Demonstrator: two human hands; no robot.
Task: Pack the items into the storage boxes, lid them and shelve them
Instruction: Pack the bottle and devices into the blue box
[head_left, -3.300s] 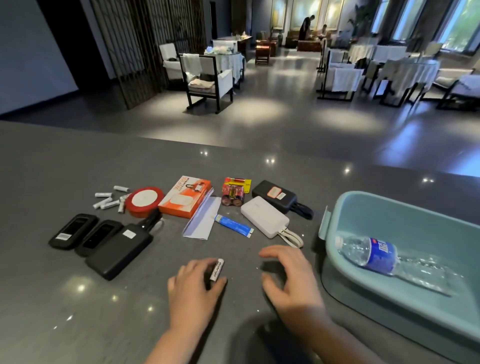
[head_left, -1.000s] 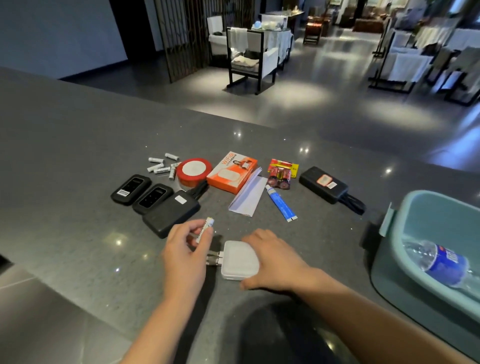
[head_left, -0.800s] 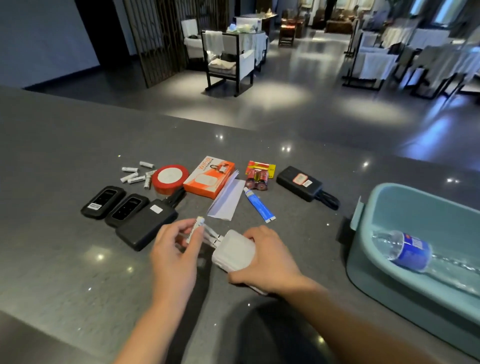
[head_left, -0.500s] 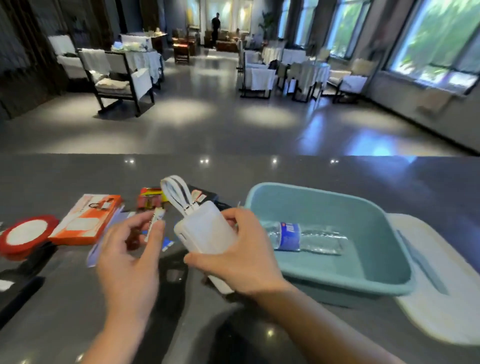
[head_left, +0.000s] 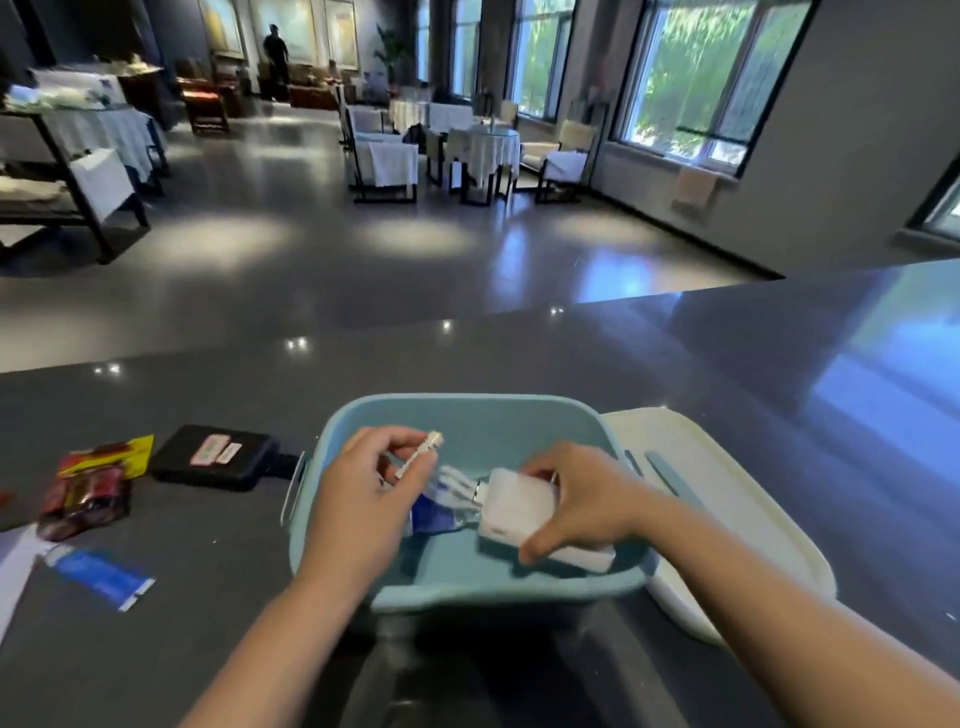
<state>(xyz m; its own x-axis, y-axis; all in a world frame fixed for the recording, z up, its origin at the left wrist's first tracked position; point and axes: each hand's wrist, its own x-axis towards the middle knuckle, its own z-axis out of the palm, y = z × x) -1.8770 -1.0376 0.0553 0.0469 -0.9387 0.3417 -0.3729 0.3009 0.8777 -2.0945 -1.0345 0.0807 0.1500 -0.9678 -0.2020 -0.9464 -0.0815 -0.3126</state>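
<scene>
A light blue storage box (head_left: 462, 584) stands on the dark counter in front of me. My right hand (head_left: 576, 499) grips a white power bank (head_left: 514, 506) low inside the box, its white cables pointing left over a water bottle (head_left: 431, 512) with a blue label. My left hand (head_left: 363, 493) hovers over the box's left side and pinches a small white battery (head_left: 421, 452). The box's white lid (head_left: 727, 499) lies flat to the right of the box.
Left of the box lie a black power bank (head_left: 213, 457), a red and yellow battery pack (head_left: 88, 488), a blue tube (head_left: 98, 574) and white paper (head_left: 13, 566). Beyond the counter is a dining hall with tables and chairs.
My right hand picked the white power bank off the counter and carried it right, down into the blue box. My left hand followed with the battery. My view swung right.
</scene>
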